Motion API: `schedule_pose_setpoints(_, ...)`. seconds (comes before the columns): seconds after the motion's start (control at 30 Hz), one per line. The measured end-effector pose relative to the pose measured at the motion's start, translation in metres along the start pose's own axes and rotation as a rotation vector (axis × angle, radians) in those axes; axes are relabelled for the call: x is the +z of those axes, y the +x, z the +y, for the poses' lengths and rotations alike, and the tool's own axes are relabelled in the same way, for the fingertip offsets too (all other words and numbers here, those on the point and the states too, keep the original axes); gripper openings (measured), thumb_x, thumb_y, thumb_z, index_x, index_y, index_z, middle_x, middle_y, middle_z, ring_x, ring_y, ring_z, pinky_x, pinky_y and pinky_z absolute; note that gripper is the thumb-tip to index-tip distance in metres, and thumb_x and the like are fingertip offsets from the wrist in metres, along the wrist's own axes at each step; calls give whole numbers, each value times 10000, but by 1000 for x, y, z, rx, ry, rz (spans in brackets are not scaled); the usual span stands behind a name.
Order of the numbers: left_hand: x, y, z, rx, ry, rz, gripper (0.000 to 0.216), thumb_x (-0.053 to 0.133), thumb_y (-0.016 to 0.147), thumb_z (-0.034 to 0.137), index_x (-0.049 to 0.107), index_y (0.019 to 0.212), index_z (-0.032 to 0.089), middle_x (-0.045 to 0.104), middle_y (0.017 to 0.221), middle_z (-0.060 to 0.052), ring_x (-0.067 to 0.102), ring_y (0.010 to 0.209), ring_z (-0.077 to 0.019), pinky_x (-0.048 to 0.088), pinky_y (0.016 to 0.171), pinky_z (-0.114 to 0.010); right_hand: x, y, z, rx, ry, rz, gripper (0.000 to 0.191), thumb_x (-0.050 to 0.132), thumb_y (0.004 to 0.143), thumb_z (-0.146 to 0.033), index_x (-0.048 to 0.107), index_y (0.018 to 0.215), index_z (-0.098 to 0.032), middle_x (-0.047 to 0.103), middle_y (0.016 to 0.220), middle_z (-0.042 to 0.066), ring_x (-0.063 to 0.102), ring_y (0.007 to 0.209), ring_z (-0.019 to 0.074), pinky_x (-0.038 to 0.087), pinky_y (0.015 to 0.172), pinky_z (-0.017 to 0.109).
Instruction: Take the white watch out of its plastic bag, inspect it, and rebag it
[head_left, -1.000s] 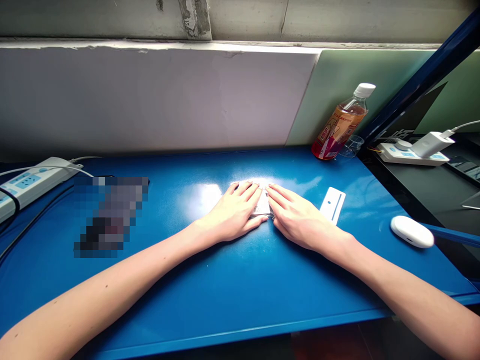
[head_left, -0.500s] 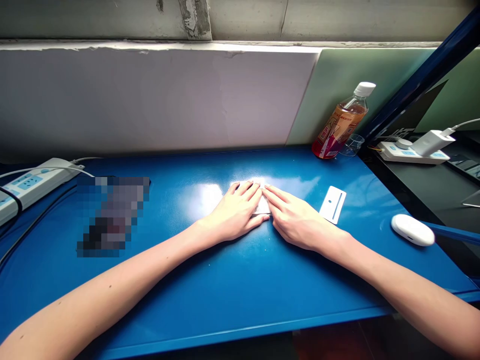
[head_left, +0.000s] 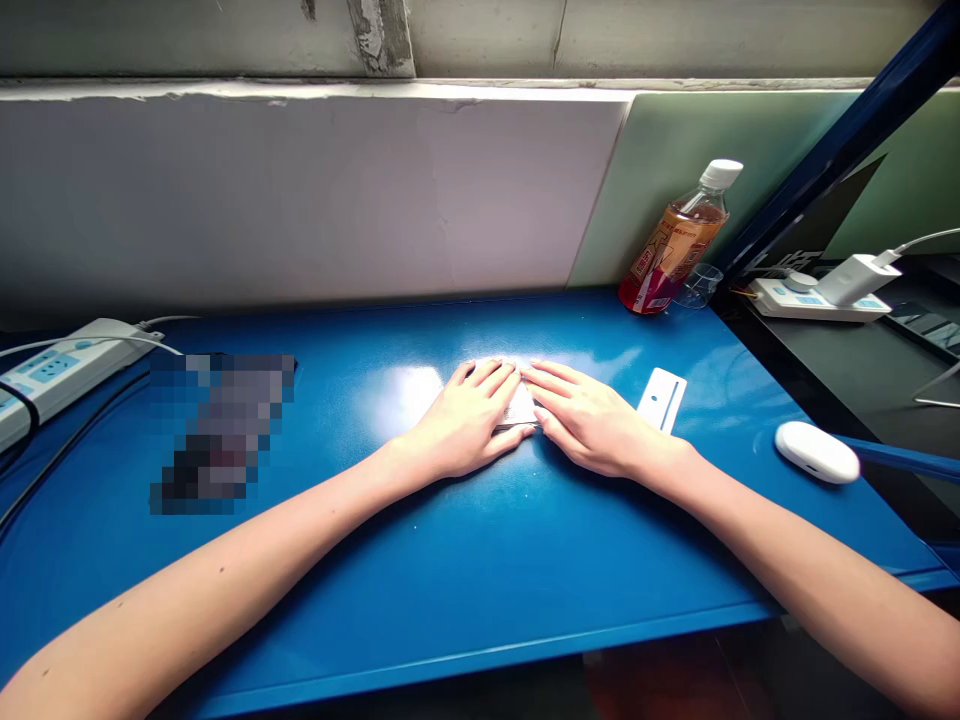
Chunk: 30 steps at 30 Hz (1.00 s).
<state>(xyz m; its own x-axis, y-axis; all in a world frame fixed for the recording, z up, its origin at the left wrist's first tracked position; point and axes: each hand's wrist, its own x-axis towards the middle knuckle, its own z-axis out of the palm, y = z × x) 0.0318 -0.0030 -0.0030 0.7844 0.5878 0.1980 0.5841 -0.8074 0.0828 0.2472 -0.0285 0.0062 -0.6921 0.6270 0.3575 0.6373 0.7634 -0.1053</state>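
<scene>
My left hand (head_left: pixel 466 423) and my right hand (head_left: pixel 587 419) lie flat side by side on the blue table (head_left: pixel 480 560), fingers stretched forward. Both press down on a small flat pale sheet (head_left: pixel 520 409), of which only a strip shows between the two hands. Most of the sheet is hidden under my fingers. Neither hand grips anything.
A white plastic scraper (head_left: pixel 662 399) lies just right of my right hand. A white oval case (head_left: pixel 817 452) sits near the right edge. A bottle of reddish drink (head_left: pixel 679 243) stands at the back right. A power strip (head_left: pixel 56 372) lies far left, another power strip (head_left: pixel 822 296) far right.
My right hand has slid a little to the left, closer against my left hand, so less of the sheet shows between them.
</scene>
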Motion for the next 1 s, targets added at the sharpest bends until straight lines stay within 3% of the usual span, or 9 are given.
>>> schedule_pose_setpoints(0.17, 2, -2, -2, -7, -95, 51, 633, 391, 1024, 541, 458, 1440, 69, 529, 1458, -225, 461, 1385, -361, 354, 1137, -554, 1, -2, 10, 103, 14, 91, 347, 445, 999, -189, 673, 1230, -67, 710, 1254, 184, 619, 1238, 327, 523, 1063, 507)
schedule_pose_setpoints(0.43, 4, -3, -6, 2, -225, 130, 610, 430, 1019, 514, 424, 1435, 68, 529, 1410, -254, 517, 1301, -372, 437, 1079, -551, 6, -6, 26, 125, 6, 144, 348, 551, 954, -169, 641, 1283, -97, 690, 1266, 191, 644, 1165, 311, 559, 996, 470)
schedule_pose_setpoints(0.57, 6, -5, -8, 84, -288, 166, 656, 422, 1030, 485, 246, 1547, 121, 468, 1475, -257, 482, 1350, -375, 461, 1062, -548, 3, -5, 25, 85, -32, 267, 233, 560, 970, -189, 721, 1135, -154, 750, 1054, 146, 694, 942, 265, 597, 796, 401)
schedule_pose_setpoints(0.7, 5, -5, -8, 109, -309, 177, 669, 450, 1026, 460, 195, 1572, 170, 439, 1513, -234, 437, 1399, -373, 420, 1111, -565, -3, -6, 31, 31, -65, 373, 164, 599, 960, -204, 761, 983, -212, 744, 874, 89, 662, 778, 216, 549, 681, 345)
schedule_pose_setpoints(0.87, 3, -6, -13, 113, -390, 245, 588, 416, 1002, 249, 254, 1556, 137, 391, 1548, -228, 372, 1455, -342, 372, 1165, -547, -10, -7, 39, 35, -45, 423, 136, 638, 937, -202, 771, 926, -229, 723, 807, 69, 636, 751, 204, 525, 677, 336)
schedule_pose_setpoints(1.0, 1, -6, -15, 106, -456, 484, 468, 384, 990, 196, 431, 1454, 151, 529, 1419, -188, 489, 1361, -294, 435, 1118, -513, -10, -6, 37, 38, -23, 467, 106, 660, 923, -202, 765, 905, -209, 712, 789, 71, 628, 726, 196, 528, 649, 324)
